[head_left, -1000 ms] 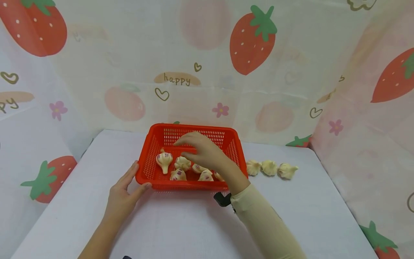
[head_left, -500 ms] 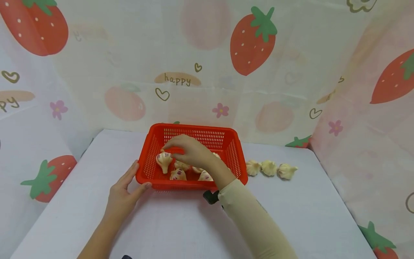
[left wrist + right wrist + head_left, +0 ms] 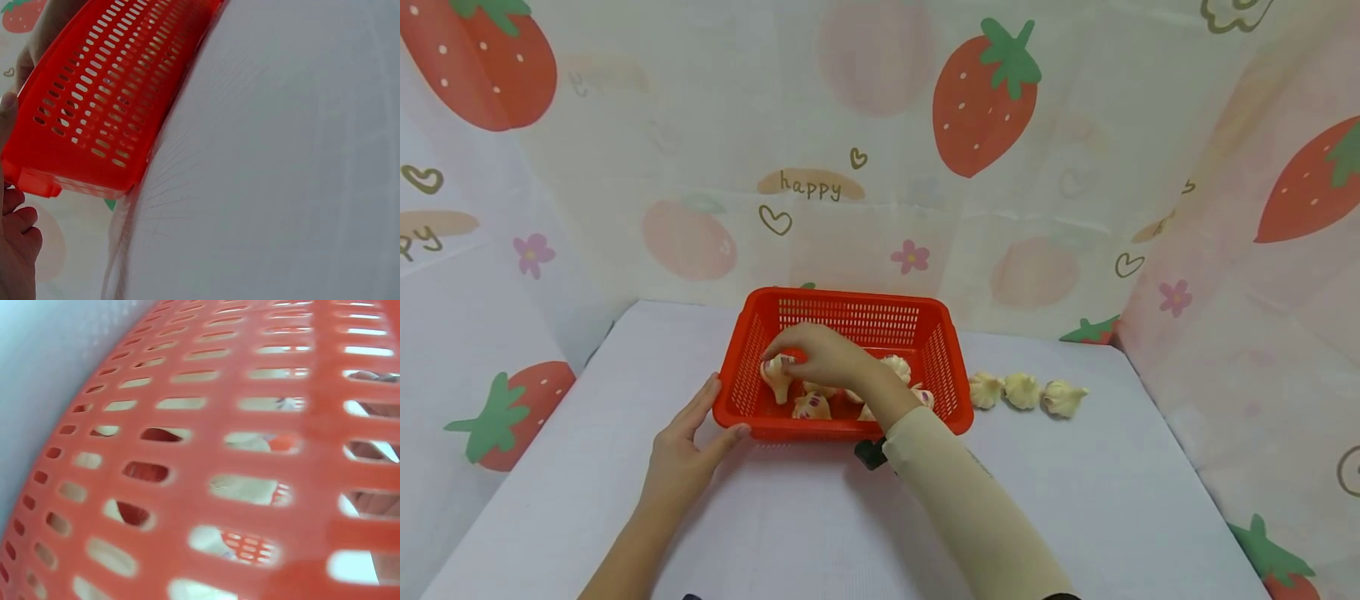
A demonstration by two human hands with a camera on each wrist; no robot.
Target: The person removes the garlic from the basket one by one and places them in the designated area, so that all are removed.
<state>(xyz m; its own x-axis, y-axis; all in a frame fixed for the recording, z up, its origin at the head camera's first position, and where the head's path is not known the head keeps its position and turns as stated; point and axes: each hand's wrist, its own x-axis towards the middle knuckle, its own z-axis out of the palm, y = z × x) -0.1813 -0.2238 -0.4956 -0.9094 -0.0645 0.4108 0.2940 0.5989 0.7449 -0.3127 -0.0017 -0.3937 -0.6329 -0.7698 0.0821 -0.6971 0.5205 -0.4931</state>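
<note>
While the left hand [image 3: 683,454] grips the red basket [image 3: 820,428] by its corner, the right hand [image 3: 823,353] pinches a garlic bulb [image 3: 778,383] inside, at the left. It looks light and firm, so its fat round part seems best to hold.

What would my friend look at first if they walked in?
Probably the bright red basket on the white table, its corner held by the left hand. Inside, the right hand seems to pinch a garlic. Then maybe a big strawberry printed on the cloth behind.
</note>
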